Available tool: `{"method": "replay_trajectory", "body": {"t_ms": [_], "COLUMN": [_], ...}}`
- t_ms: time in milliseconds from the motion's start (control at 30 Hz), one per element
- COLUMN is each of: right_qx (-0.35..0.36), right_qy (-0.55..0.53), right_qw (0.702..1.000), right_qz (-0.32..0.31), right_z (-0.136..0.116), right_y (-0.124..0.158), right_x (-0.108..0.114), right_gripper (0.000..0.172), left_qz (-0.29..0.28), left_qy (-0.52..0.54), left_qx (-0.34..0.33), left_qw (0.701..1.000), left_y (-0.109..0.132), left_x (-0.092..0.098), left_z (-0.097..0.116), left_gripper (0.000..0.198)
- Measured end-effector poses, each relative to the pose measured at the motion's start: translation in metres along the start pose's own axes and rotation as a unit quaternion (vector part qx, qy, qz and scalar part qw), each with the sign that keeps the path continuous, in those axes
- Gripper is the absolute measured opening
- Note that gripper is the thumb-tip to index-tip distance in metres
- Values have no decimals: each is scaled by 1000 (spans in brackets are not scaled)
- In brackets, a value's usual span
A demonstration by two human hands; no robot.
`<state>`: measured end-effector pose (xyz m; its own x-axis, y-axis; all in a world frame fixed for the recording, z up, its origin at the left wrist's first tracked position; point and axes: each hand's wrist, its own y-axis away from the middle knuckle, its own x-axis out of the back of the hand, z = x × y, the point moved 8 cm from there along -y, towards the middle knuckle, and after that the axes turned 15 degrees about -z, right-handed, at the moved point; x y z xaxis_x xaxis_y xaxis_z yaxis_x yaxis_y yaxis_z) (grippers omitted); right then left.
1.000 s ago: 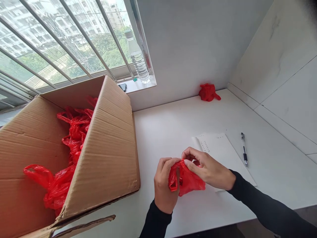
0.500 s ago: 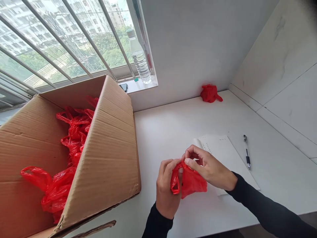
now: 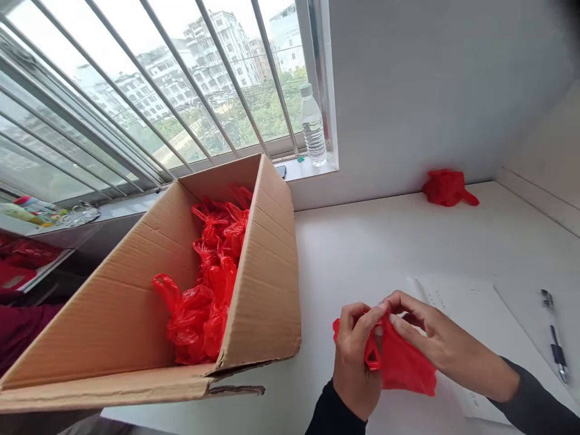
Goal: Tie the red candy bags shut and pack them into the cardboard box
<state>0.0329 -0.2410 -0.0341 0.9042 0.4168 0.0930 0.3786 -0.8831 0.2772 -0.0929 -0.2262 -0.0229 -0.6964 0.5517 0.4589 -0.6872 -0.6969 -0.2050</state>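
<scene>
A red plastic bag [image 3: 406, 361] is held between my two hands above the white table. My left hand [image 3: 359, 356] has its fingers closed round the bag's gathered top, with a loop of red plastic showing below the fingers. Against those fingertips, my right hand [image 3: 428, 335] pinches the upper edge of the same bag. The bag's lower part hangs to the right, under my right hand. To the left, an open cardboard box [image 3: 267, 272] contains several crumpled red plastic bags [image 3: 194, 314]; the near right wall hides part of them.
An open notebook [image 3: 471, 320] lies under and behind my right arm, with a pen [image 3: 555, 338] to its right. Another red bag [image 3: 448, 187] sits against the wall. On the barred window's sill stand a water bottle [image 3: 313, 130] and a dark phone [image 3: 281, 171].
The view has swung left, so box, table and hands appear farther right. My hands still grip the red bag, fingertips together; more of the sill at left now shows.
</scene>
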Motion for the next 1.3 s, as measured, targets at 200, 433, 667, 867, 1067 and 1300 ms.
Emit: {"method": "replay_trajectory", "body": {"t_ms": [200,433,667,867,1067,1300], "right_qx": [4,-12,-28,-18,-93,-5], "right_qy": [-14,-47,-85,-73,18,-59], "right_qw": [999,996,996,996,994,990], "right_qz": [49,77,23,37,50,125], "right_z": [28,45,37,14,49,31], "right_y": [1,18,33,47,64,48], "right_x": [8,18,11,27,23,12], "right_gripper": [34,27,26,34,37,30], "left_qz": [-4,67,10,30,69,69], "left_qy": [36,80,94,75,106,268], "left_qx": [63,81,116,162,213,224], "left_qw": [997,991,989,983,969,935], "left_y": [8,22,23,23,26,12], "left_x": [-5,6,8,24,25,6], "left_z": [-5,-7,-13,-42,-69,-48], "left_gripper": [53,44,44,41,42,42]}}
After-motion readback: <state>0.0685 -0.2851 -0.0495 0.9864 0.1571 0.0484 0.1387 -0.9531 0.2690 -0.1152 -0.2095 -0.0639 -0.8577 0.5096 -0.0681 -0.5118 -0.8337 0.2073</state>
